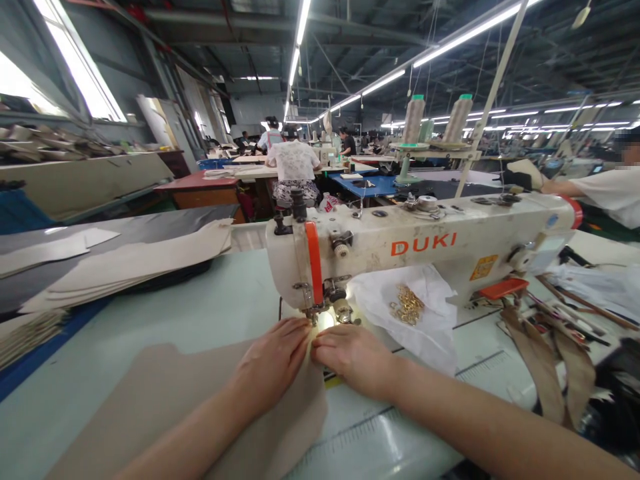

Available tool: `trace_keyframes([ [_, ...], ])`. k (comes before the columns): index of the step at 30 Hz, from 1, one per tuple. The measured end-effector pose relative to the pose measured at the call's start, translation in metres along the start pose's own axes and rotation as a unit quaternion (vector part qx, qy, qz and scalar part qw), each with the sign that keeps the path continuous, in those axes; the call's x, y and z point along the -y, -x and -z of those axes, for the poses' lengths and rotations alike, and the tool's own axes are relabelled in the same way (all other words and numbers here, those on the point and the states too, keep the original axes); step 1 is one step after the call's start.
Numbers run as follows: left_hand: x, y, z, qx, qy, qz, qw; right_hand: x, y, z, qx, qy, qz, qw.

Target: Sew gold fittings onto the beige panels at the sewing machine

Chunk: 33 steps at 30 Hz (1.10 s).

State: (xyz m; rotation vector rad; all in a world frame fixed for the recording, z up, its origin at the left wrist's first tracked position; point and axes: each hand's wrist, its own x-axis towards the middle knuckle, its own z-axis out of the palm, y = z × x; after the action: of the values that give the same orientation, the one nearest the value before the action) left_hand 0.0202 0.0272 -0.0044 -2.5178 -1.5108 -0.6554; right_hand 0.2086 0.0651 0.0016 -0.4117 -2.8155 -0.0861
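A tan fabric piece [165, 407] lies flat on the pale green sewing table [210, 307], its far edge under the needle of a white DUKI sewing machine [425, 250]. My left hand [273, 360] rests palm down on the fabric, fingers stretched toward the presser foot [314, 313]. Beside it, my right hand [353, 357] presses on the fabric's edge with its fingers curled and its fingertips touching the left hand's. Neither hand grips anything that I can see.
A white plastic bag with gold metal rings [407, 305] lies under the machine arm. Tan straps [545, 363] and tools lie at the right. Stacked tan and dark panels [125, 263] sit at the left. Two thread cones [457, 119] stand behind. Other workers sit beyond.
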Motion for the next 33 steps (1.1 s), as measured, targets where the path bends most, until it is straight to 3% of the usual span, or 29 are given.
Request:
trace_keyframes([
  [11,-0.002,-0.002,0.001,0.008,0.000,0.011,1.000,-0.001,0.000,-0.001,-0.009,-0.036,-0.008,0.999],
  [17,-0.017,0.035,0.018,0.001,0.004,0.036,0.999,0.010,0.003,-0.003,-0.040,-0.072,0.074,0.994],
  [22,-0.033,0.054,0.033,0.026,0.023,0.088,0.996,0.015,0.007,-0.003,-0.103,-0.096,0.046,0.989],
  [25,-0.040,0.064,0.044,0.000,0.016,0.120,0.993,0.014,0.011,-0.002,-0.130,-0.084,0.023,0.988],
  [28,-0.045,0.099,0.054,-0.025,-0.028,0.133,0.990,0.013,0.014,-0.002,-0.147,-0.075,0.003,0.986],
  [33,-0.036,0.189,0.069,0.092,-0.063,0.054,0.992,0.016,0.015,-0.004,-0.142,-0.091,0.004,0.986],
])
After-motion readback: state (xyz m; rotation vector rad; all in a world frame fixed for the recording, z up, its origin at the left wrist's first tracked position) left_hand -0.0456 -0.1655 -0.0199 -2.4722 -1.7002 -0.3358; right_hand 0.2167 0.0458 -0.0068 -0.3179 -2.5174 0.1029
